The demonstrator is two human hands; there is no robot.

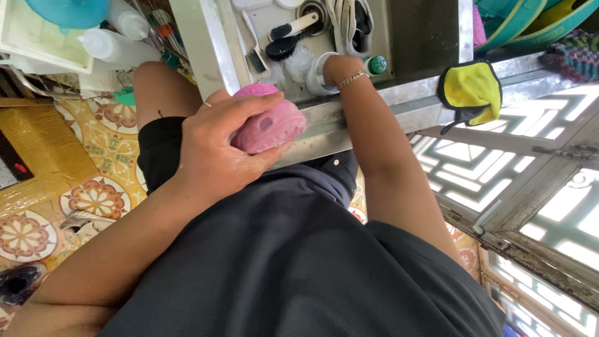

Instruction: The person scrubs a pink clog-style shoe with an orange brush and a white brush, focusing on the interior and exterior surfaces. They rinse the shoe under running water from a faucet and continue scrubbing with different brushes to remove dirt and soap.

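My left hand (215, 146) grips a pink rubbery clog-like shoe (271, 125) with a hole in its side, holding it against the edge of a steel counter (349, 115). My right hand (340, 65), a thin bracelet on its wrist, reaches onto the counter and rests at a small white round tub (314, 78). Its fingers are hidden behind the knuckles and the tub. A green-capped bottle (376, 64) stands just right of that hand.
On the counter lie two black-bristled brushes (286, 39) and a black-and-white sandal (355, 22). A yellow mitt with black trim (471, 90) hangs over the counter's right edge. Plastic bottles (115, 47) and a white tray sit at upper left. Patterned floor tiles (93, 196) lie below.
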